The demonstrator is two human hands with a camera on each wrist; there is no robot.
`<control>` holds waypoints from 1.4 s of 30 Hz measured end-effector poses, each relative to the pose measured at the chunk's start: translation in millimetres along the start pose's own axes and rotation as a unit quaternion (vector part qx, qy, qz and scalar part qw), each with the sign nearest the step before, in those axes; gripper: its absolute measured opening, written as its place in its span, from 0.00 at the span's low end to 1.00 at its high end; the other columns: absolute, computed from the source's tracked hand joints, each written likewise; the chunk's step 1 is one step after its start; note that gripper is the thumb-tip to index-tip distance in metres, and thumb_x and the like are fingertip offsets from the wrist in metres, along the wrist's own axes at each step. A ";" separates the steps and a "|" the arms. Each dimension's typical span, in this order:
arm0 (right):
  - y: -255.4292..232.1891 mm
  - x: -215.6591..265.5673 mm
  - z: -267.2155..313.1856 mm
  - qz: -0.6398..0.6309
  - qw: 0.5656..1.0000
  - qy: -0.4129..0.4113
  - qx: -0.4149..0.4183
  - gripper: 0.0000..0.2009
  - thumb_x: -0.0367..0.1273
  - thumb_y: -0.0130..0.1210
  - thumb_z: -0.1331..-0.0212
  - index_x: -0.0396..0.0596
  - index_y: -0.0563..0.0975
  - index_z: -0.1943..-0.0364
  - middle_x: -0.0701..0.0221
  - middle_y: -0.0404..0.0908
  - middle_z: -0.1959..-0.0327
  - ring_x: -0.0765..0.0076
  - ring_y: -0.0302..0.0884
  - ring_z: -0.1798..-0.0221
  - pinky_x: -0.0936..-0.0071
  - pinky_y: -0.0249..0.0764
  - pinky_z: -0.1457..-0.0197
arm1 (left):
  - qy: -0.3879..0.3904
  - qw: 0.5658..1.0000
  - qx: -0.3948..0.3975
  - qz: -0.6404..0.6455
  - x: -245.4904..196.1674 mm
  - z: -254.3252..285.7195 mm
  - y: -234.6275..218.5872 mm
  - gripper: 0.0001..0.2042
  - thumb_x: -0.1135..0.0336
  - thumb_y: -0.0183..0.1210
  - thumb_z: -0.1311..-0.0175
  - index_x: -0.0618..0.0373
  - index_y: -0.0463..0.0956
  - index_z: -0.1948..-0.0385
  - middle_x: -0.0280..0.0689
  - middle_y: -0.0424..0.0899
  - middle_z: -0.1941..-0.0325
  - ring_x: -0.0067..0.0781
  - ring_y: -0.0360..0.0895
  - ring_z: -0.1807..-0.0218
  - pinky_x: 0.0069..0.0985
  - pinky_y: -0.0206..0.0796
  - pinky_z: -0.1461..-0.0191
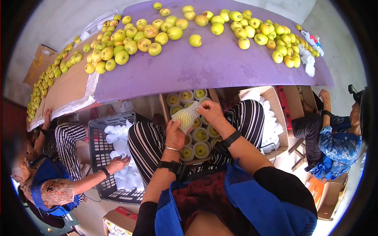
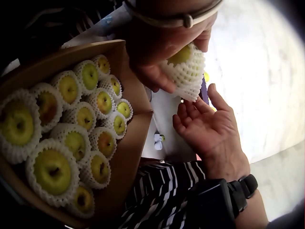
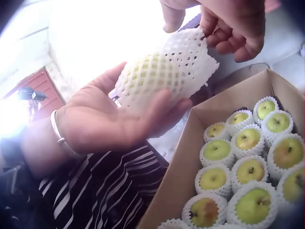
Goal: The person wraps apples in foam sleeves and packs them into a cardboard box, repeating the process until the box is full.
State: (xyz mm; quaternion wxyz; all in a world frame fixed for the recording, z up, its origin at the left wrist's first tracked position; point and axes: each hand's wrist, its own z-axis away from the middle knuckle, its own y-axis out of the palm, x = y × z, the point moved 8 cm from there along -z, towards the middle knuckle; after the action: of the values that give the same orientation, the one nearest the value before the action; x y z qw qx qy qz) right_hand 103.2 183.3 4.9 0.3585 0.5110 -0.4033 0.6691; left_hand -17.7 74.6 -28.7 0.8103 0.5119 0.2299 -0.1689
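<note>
- My left hand (image 1: pixel 173 134) has its fingers (image 3: pixel 164 106) curled round a netted pear (image 3: pixel 164 71), cradling it in the palm; the fruit sits over my lap, just above the box.
- My right hand (image 1: pixel 212 112) pinches the top edge of the white foam net (image 1: pixel 187 116) with thumb and fingertips (image 3: pixel 209 29), at the end of the fruit away from my left palm.
- In the left wrist view the yellow-green skin shows through the open end of the net, and the right palm (image 2: pixel 209 126) lies turned up beside it.
- Right below the hands is an open cardboard box (image 3: pixel 190 157) resting between my knees, filled with rows of netted pears (image 2: pixel 71 133) standing side by side, stems up.
- My legs in striped trousers (image 1: pixel 145 145) flank the box.
- Beyond it runs a table covered with a purple mat (image 1: pixel 212 67); loose pears (image 1: pixel 134 37) lie heaped toward its far left corner and more toward the far right edge.
- At the left, another person's hand (image 1: pixel 118 163) reaches into a dark crate (image 1: pixel 98 149) of white foam nets.
- At the right, a second cardboard box (image 1: pixel 271 118) holds more nets, with another seated person (image 1: pixel 334 137) beside it.
</note>
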 end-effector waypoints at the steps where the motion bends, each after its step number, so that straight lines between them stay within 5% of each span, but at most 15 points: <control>1: -1.8 8.1 1.2 0.025 0.998 -0.048 -0.012 0.08 0.29 0.57 0.56 0.38 0.72 0.75 0.72 0.72 0.77 0.78 0.67 0.72 0.80 0.64 0.68 | -0.003 1.000 -0.010 -0.005 0.1 0.3 -2.3 0.19 0.65 0.54 0.47 0.55 0.63 0.53 0.37 0.72 0.53 0.36 0.69 0.51 0.40 0.64 0.52; 5: -2.1 36.5 9.8 0.009 0.983 -0.183 -0.028 0.09 0.30 0.57 0.56 0.39 0.71 0.79 0.73 0.70 0.80 0.80 0.65 0.75 0.80 0.63 0.72 | -0.004 0.999 -0.042 -0.010 0.2 1.1 -8.1 0.17 0.63 0.54 0.47 0.54 0.65 0.55 0.37 0.72 0.54 0.35 0.70 0.52 0.40 0.64 0.53; 9: 2.4 15.3 5.7 -0.052 0.997 -0.060 0.003 0.10 0.32 0.57 0.56 0.39 0.72 0.79 0.73 0.70 0.82 0.82 0.64 0.78 0.79 0.62 0.75 | 0.010 0.999 -0.047 -0.001 -0.7 -0.8 -9.9 0.16 0.63 0.54 0.47 0.54 0.67 0.57 0.36 0.73 0.55 0.35 0.70 0.52 0.39 0.64 0.53; 11: 13.4 -18.8 1.2 -0.023 0.994 0.072 0.076 0.11 0.34 0.57 0.56 0.39 0.73 0.77 0.74 0.70 0.83 0.83 0.63 0.79 0.80 0.62 0.76 | -0.004 0.999 -0.038 -0.009 2.0 -2.5 -12.3 0.16 0.63 0.54 0.48 0.54 0.66 0.56 0.36 0.73 0.56 0.34 0.70 0.52 0.38 0.64 0.54; 17: 11.4 12.8 5.2 0.015 0.998 -0.048 0.042 0.12 0.34 0.58 0.57 0.37 0.74 0.74 0.73 0.71 0.83 0.83 0.64 0.79 0.80 0.62 0.77 | 0.023 0.995 -0.055 -0.079 -6.9 5.5 3.6 0.21 0.66 0.54 0.48 0.48 0.59 0.52 0.36 0.68 0.52 0.35 0.69 0.53 0.40 0.66 0.58; 27: 19.5 10.2 4.5 -0.072 0.995 -0.040 0.054 0.10 0.32 0.57 0.57 0.38 0.73 0.73 0.73 0.72 0.81 0.84 0.64 0.77 0.81 0.62 0.76 | 0.013 0.995 -0.029 -0.093 -4.1 4.4 6.7 0.21 0.71 0.56 0.50 0.48 0.59 0.53 0.36 0.68 0.53 0.35 0.70 0.55 0.41 0.68 0.60; 30: 22.9 6.6 2.8 -0.026 0.997 -0.056 0.039 0.07 0.28 0.54 0.58 0.41 0.74 0.72 0.70 0.74 0.78 0.77 0.70 0.77 0.79 0.65 0.75 | 0.002 0.995 -0.042 -0.091 -2.7 5.4 8.4 0.21 0.71 0.56 0.50 0.49 0.59 0.54 0.36 0.69 0.54 0.34 0.70 0.56 0.40 0.69 0.60; 32: 16.2 54.4 22.3 0.255 0.914 -0.294 -0.112 0.07 0.27 0.53 0.60 0.45 0.74 0.72 0.67 0.73 0.76 0.65 0.73 0.74 0.73 0.68 0.73 | -0.016 0.986 -0.077 -0.149 1.5 5.6 3.7 0.20 0.71 0.56 0.50 0.49 0.60 0.55 0.36 0.70 0.55 0.33 0.70 0.56 0.39 0.69 0.61; 36: 29.1 68.5 33.3 0.318 0.900 -0.286 -0.078 0.08 0.27 0.52 0.60 0.48 0.74 0.72 0.65 0.71 0.73 0.57 0.71 0.71 0.68 0.69 0.71 | -0.010 0.987 -0.101 -0.126 1.5 5.7 1.9 0.19 0.72 0.55 0.50 0.52 0.60 0.55 0.38 0.69 0.57 0.31 0.71 0.60 0.33 0.72 0.66; 42: 56.0 80.6 54.3 0.321 0.872 -0.370 -0.007 0.07 0.28 0.50 0.58 0.46 0.73 0.71 0.66 0.69 0.71 0.60 0.70 0.70 0.68 0.68 0.71 | 0.010 0.990 -0.122 -0.063 2.5 2.9 -10.7 0.17 0.68 0.52 0.46 0.52 0.60 0.54 0.36 0.70 0.55 0.32 0.67 0.52 0.41 0.63 0.53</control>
State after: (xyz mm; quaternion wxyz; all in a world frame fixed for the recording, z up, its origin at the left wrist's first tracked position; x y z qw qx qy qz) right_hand 56.9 116.1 81.8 -0.0479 0.5614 -0.6528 0.5064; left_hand -20.5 67.4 -37.0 0.8519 0.3954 0.2892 -0.1852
